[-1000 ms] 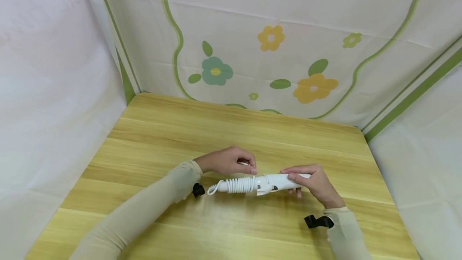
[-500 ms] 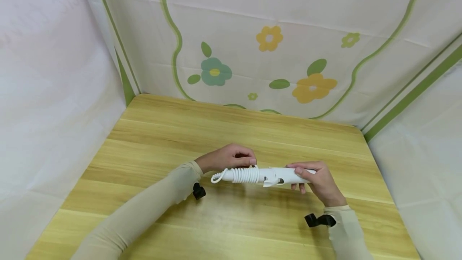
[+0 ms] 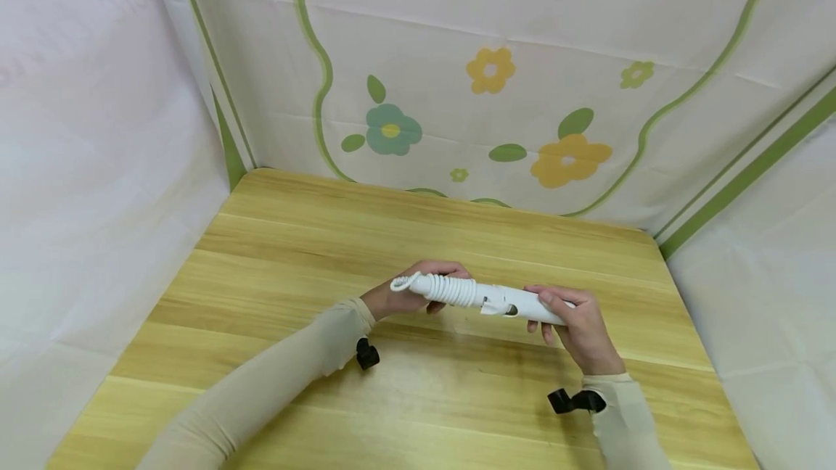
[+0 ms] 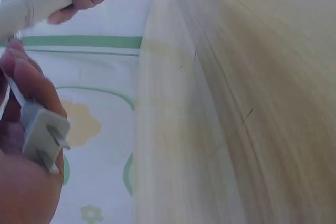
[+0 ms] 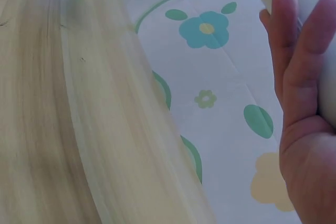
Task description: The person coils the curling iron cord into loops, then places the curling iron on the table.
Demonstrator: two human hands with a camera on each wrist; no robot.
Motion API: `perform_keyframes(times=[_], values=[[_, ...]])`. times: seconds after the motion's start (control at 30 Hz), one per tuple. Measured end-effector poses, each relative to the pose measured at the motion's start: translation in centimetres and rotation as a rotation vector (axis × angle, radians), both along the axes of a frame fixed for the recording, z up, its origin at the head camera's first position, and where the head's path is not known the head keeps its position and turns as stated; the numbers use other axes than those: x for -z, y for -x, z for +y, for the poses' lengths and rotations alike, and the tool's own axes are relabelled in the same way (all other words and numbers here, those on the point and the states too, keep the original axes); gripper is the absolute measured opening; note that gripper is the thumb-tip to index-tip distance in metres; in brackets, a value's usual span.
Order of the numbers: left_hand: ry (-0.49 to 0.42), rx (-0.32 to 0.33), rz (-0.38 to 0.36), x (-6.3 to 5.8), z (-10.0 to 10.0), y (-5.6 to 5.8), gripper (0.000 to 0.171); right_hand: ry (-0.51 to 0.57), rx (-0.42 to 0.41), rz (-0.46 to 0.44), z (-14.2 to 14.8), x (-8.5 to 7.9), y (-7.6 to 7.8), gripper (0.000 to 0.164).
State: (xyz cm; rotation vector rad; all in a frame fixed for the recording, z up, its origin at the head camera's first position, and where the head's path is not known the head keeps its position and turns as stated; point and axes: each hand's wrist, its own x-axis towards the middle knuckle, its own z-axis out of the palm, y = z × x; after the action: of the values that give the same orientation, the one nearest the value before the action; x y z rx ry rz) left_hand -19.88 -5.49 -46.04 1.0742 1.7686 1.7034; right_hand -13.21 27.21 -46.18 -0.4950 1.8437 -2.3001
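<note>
A white wand-shaped appliance that looks like a curling iron is held tilted above the table, with its white cord wound in several turns round the left part. My right hand grips its right end, thumb on top. Behind the wound cord is my left hand, partly hidden by it. The left wrist view shows a white two-prong plug in the curled fingers of that hand, prongs facing out. A small flap stands out near the iron's middle.
The wood-grain table lies under both hands. White cloth with printed flowers hangs at the back, and plain white cloth walls stand on both sides. A black wrist mount sits on the left sleeve.
The curling iron has risen and its cord end has swung up and slightly right. My left hand has gone from above the wound cord to behind it.
</note>
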Motion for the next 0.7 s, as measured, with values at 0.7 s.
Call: perform_keyframes(times=[0.7], values=[[0.170,-0.238,-0.129,0.9,0.8,-1.1,0.038,-0.068,0.396,0.038,-3.1,0.7,0.6,0.028]])
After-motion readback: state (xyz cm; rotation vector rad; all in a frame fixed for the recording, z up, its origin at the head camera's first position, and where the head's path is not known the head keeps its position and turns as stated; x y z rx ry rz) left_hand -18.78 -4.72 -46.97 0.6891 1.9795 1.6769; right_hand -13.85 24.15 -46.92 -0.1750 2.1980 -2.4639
